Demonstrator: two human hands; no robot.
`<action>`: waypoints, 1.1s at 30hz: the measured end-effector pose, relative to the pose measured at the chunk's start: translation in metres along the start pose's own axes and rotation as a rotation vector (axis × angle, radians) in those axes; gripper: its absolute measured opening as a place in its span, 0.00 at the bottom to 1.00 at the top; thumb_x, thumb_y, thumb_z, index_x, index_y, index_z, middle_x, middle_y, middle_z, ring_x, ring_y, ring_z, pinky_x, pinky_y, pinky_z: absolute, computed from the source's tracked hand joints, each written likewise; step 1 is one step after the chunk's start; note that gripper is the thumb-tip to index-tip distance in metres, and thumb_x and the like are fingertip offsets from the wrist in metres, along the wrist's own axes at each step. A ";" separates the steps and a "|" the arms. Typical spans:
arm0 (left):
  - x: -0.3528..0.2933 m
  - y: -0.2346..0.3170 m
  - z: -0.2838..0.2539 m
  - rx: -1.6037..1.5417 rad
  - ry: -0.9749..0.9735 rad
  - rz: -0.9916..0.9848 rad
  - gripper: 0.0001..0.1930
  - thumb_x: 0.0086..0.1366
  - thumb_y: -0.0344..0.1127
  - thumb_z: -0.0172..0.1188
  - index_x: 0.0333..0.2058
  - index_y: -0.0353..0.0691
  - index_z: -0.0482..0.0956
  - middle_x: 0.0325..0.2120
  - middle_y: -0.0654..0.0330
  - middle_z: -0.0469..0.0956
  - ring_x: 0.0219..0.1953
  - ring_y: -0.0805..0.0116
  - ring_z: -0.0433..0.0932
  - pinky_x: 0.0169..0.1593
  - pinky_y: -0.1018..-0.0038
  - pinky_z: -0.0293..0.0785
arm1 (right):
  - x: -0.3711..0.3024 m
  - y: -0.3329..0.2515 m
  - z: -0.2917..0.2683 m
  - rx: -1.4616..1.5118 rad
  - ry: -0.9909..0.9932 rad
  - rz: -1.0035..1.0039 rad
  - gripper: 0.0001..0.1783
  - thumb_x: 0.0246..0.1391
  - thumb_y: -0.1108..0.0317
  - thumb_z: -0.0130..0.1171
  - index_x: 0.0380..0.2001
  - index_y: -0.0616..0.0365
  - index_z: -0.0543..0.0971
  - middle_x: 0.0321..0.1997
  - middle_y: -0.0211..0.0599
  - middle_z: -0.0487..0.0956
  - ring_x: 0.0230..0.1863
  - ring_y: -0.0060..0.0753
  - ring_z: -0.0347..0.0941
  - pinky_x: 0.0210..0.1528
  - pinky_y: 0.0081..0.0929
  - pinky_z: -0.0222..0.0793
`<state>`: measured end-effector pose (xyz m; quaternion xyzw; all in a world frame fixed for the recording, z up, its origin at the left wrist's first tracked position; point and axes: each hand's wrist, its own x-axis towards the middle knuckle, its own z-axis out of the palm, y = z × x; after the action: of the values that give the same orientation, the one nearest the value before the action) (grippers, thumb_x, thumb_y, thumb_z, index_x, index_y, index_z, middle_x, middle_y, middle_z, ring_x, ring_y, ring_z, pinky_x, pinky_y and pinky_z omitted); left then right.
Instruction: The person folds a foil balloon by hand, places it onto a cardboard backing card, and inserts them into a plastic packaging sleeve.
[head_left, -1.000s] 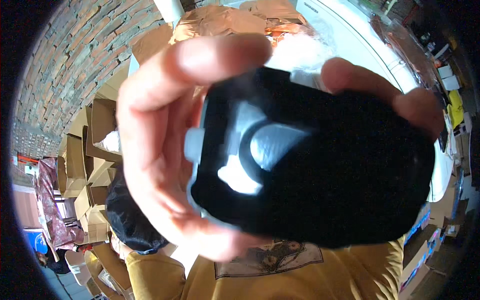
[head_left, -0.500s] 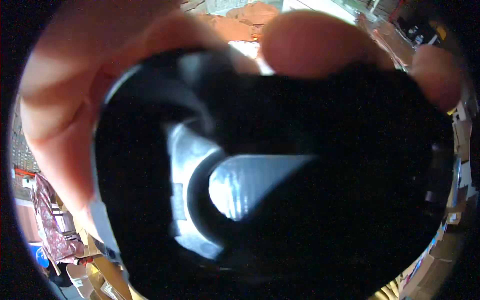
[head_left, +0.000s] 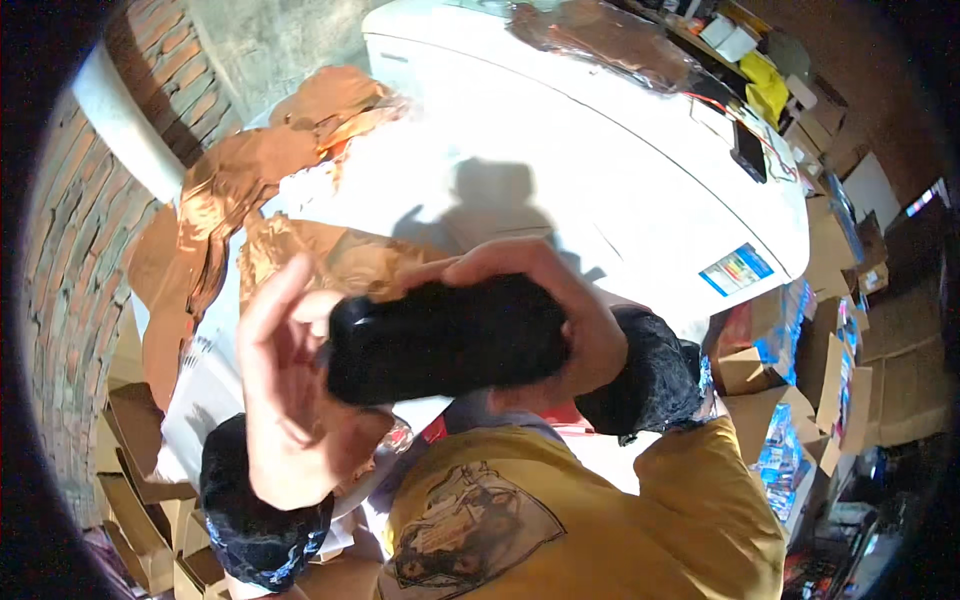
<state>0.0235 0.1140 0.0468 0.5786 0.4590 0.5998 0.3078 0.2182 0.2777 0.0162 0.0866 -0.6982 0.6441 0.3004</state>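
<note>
Black object [head_left: 450,340] with rounded corners lies between the two hands, held up in front of the yellow shirt [head_left: 610,510]. Its long axis runs from left to right, with the right end slightly higher than the left, and a broad dark side faces the camera; which end is its front cannot be told. The right hand [head_left: 592,335] is clamped on it, fingers over the upper edge and palm about the right end, so that end is partly covered. The left hand [head_left: 295,400] is at the left end, fingers raised and curved, with one fingertip against or just beside the upper corner; whether it grips cannot be told. A black cuff circles each wrist. Beyond the object spreads a glaring white appliance [head_left: 620,200], partly hidden by the hands, with a dark shadow [head_left: 495,205] on it. A coloured label [head_left: 737,270] is near its right corner, a small black slab [head_left: 748,152] rests farther up, and a brown sheet [head_left: 610,45] under clear plastic lies along the far edge. Crumpled brown paper [head_left: 240,165] heaps at the left, before a brick wall [head_left: 75,260] and a white pipe [head_left: 125,120]. Open cartons [head_left: 140,515] crowd the lower left; blue packs [head_left: 782,450] fill others at right.
</note>
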 end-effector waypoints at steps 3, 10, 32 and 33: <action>0.010 -0.017 0.007 0.126 -0.028 -0.053 0.48 0.50 0.18 0.64 0.70 0.39 0.51 0.58 0.51 0.66 0.60 0.61 0.69 0.61 0.67 0.68 | -0.030 -0.003 -0.052 -0.709 0.209 -0.054 0.41 0.44 0.76 0.70 0.62 0.63 0.63 0.63 0.51 0.71 0.63 0.46 0.70 0.66 0.41 0.64; -0.029 -0.013 -0.024 0.419 0.137 -0.087 0.33 0.69 0.39 0.58 0.67 0.30 0.57 0.60 0.49 0.64 0.57 0.60 0.72 0.59 0.65 0.69 | -0.115 -0.029 -0.261 -1.292 1.202 -0.092 0.31 0.52 0.66 0.70 0.58 0.61 0.70 0.58 0.42 0.73 0.58 0.35 0.69 0.64 0.31 0.62; -0.167 0.011 -0.052 0.634 0.915 -0.152 0.24 0.75 0.32 0.49 0.66 0.34 0.61 0.53 0.50 0.75 0.51 0.61 0.78 0.53 0.67 0.73 | -0.307 -0.068 -0.496 -1.784 1.641 0.769 0.42 0.46 0.43 0.73 0.54 0.66 0.77 0.49 0.52 0.83 0.46 0.42 0.81 0.47 0.38 0.78; -0.162 0.008 -0.056 0.605 0.922 -0.134 0.23 0.74 0.30 0.49 0.65 0.34 0.62 0.52 0.51 0.75 0.50 0.63 0.77 0.53 0.68 0.73 | -0.325 -0.079 -0.496 -1.788 1.643 0.632 0.41 0.46 0.45 0.74 0.55 0.66 0.77 0.50 0.51 0.82 0.47 0.43 0.81 0.48 0.39 0.78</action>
<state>-0.0076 -0.0457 -0.0069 0.2885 0.7337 0.6115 -0.0674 0.6730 0.6503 -0.0943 -0.7445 -0.4870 -0.1467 0.4325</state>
